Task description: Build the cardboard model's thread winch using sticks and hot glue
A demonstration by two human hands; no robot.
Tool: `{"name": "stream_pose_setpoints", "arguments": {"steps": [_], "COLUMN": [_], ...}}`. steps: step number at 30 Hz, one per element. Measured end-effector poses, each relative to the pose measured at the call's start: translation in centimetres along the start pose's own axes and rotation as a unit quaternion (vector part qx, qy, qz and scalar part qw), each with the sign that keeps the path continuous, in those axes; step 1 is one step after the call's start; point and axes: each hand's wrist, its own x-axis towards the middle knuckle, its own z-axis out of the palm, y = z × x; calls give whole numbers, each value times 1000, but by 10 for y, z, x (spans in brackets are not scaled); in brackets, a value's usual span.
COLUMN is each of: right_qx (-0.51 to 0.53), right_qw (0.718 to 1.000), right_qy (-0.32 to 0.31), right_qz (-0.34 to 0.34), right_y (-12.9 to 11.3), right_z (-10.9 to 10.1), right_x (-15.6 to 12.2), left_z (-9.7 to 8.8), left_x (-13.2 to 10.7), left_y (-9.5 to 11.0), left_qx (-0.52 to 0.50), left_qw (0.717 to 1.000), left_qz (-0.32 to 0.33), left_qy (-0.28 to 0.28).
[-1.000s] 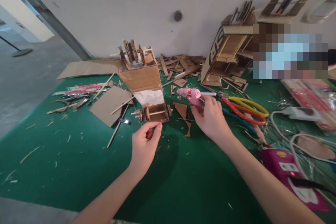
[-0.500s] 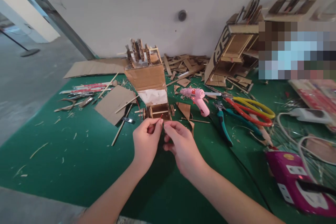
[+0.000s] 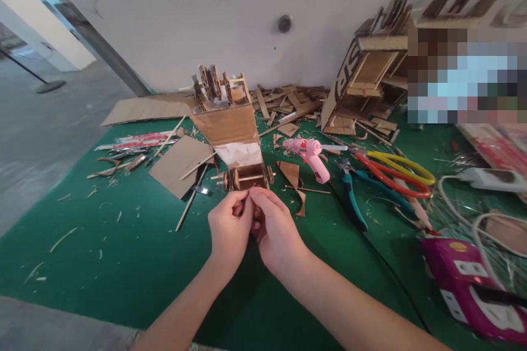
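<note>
My left hand (image 3: 231,224) is closed in a pinch, thumb against forefinger. A short piece of thin red wire (image 3: 254,185) shows at its fingertips. My right hand (image 3: 275,225) is pinched too and touches the left fingertips at the wire; the rest of the wire is hidden by the fingers. Just beyond both hands stands a cardboard model (image 3: 224,123) with slatted cardboard pieces on top, a white patch on its front and round cardboard discs on thin sticks at its base. A red wire also runs along its left side.
Right of the model lie a pink glue gun (image 3: 307,153), teal-handled cutters (image 3: 353,200) and pliers with red and yellow handles (image 3: 395,173). A magenta power strip (image 3: 448,269) sits front right. Cardboard scraps (image 3: 292,101) heap along the wall. A larger cardboard structure (image 3: 343,88) and a blurred-out person are farther right.
My right hand has moved left, so its fingertips now meet those of my left hand at the red wire. The cardboard model's top leans slightly farther left in view.
</note>
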Motion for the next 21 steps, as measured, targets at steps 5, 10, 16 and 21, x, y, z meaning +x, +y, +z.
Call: {"name": "stream_pose_setpoints", "arguments": {"steps": [5,10,16,21], "right_qx": [2,4,-13,-45], "right_qw": [1000,1000,1000,998], "right_qy": [4,10,-5,4], "right_qz": [-1,-3,-17,-39], "right_y": [0,-1,-3,-4], "right_z": [1,3,6,4], "right_x": [0,-1,-3,-1], "left_z": [1,3,0,-4], "left_x": [-3,-4,-5,-7], "left_y": [-5,-5,-5,-10], "left_qx": [30,41,37,53], "left_qw": [998,997,995,986], "left_qz": [47,68,95,155], "left_qy": [23,26,16,24]}}
